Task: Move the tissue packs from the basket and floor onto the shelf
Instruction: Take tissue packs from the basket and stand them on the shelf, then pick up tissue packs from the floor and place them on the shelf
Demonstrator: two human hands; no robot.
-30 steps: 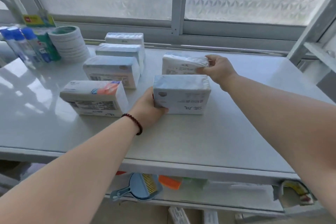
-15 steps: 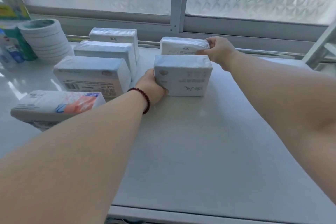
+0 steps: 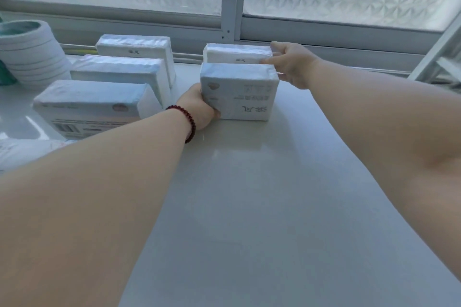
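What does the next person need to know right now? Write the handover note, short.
Left hand: grip on the left end of the front pack, which stands on the shelf.
Right hand: grip on the right end of the rear pack, close behind the front one, near the window.
Done: three more packs stand in a row to the left, with another lying partly in view at the left edge.
Left: let go of both packs; the basket and floor are out of view, so check them for more.

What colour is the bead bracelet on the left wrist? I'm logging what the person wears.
Dark red bracelet, on the left hand wrist; seen in the head view.
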